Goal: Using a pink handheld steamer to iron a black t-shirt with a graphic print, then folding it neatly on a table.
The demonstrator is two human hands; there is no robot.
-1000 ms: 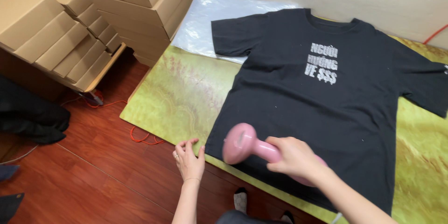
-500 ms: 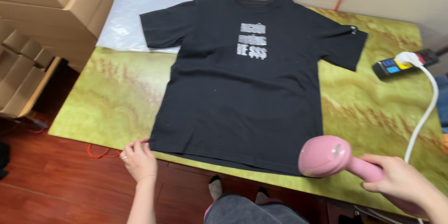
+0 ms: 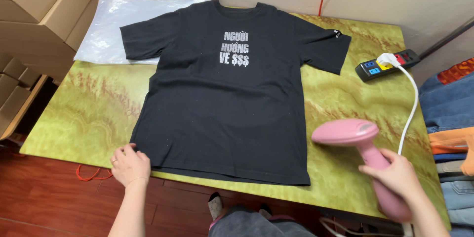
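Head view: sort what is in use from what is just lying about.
In use:
left hand pinning the hem of the black T-shirt
right hand holding the pink steamer
white cord plugged into the power strip

Lying about:
cardboard boxes
clear plastic bag
folded clothes

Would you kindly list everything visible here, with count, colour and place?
t-shirt: one, black with pale print, flat on the mat
mat: one, yellow-green marbled, under the shirt
steamer: one, pink, above the mat's right side
power strip: one, black, right rear
cord: one, white, from the strip toward the steamer
plastic bags: clear, left rear
cardboard boxes: several, brown, far left
folded clothes: stack, blue and orange, right edge
left hand: on the shirt's hem corner
right hand: gripping the steamer handle
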